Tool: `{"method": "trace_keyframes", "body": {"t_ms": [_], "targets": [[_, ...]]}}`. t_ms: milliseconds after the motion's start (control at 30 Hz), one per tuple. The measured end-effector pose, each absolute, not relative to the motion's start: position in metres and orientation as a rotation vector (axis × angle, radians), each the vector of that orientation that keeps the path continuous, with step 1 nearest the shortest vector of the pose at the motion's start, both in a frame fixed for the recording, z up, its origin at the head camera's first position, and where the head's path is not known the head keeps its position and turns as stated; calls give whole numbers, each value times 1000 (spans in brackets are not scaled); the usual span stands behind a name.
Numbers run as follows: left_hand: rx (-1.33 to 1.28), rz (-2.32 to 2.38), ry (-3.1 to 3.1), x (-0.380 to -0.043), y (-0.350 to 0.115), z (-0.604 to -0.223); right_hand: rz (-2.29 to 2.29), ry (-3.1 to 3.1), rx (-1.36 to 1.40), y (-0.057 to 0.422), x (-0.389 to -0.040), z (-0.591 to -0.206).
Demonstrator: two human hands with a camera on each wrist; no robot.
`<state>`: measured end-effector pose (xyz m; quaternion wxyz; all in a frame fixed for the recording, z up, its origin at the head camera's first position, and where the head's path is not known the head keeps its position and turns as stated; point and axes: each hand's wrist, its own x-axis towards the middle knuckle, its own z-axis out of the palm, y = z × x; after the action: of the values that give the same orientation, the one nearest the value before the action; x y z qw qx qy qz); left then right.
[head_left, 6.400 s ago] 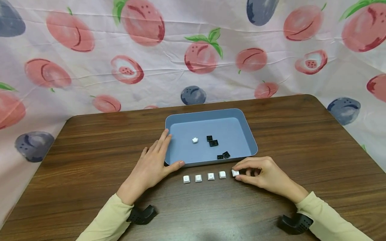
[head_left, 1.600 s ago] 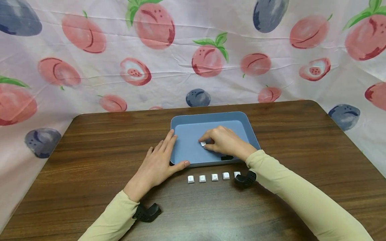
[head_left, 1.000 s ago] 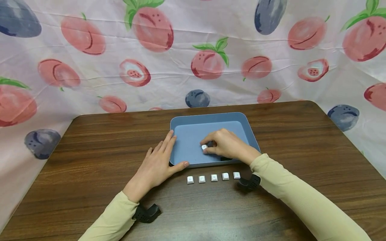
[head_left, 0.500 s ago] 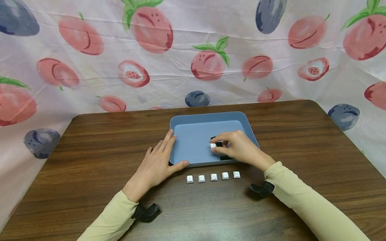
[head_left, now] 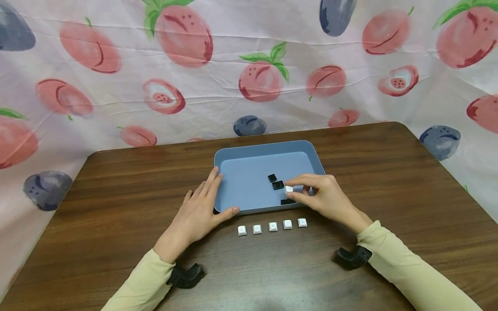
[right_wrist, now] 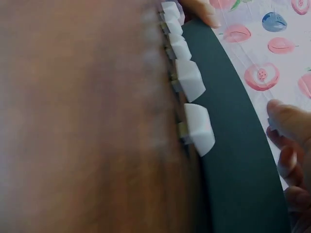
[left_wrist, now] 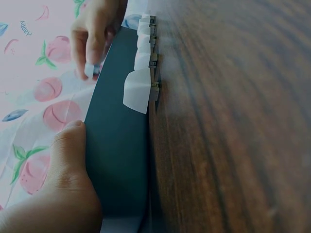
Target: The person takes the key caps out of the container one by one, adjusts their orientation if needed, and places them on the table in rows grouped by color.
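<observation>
My right hand (head_left: 328,196) pinches a white keycap (head_left: 288,189) between thumb and fingertips, over the front right part of the blue tray (head_left: 249,211). In the left wrist view, that keycap (left_wrist: 91,70) shows above the tray's wall. My left hand (head_left: 194,214) rests on the tray's left end, fingers straight along the rim and thumb at the front edge. In front of the tray, several white keycaps stand in a row on the table, from the leftmost keycap (head_left: 242,230) to the rightmost keycap (head_left: 302,223). Small dark parts show under them in the wrist views.
Inside the tray lie several small black square pieces, among them one black piece (head_left: 278,185) near the middle and another (head_left: 287,201) by the front wall, partly hidden. The wooden table (head_left: 136,185) ends at a fruit-print cloth (head_left: 210,108).
My right hand first leaves the rightmost keycap in the row, then takes the white keycap from inside the tray. Since then it has moved right with it. My left hand stays on the tray.
</observation>
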<state>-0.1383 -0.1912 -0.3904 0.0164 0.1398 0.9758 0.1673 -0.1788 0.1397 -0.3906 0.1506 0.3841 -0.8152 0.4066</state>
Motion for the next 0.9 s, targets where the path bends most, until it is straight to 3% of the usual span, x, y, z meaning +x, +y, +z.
{"method": "trace_keyframes", "body": {"t_ms": [900], "targets": [[413, 532, 3026, -132, -188, -389, 1262, -2093, 1285, 197, -146, -417]]}}
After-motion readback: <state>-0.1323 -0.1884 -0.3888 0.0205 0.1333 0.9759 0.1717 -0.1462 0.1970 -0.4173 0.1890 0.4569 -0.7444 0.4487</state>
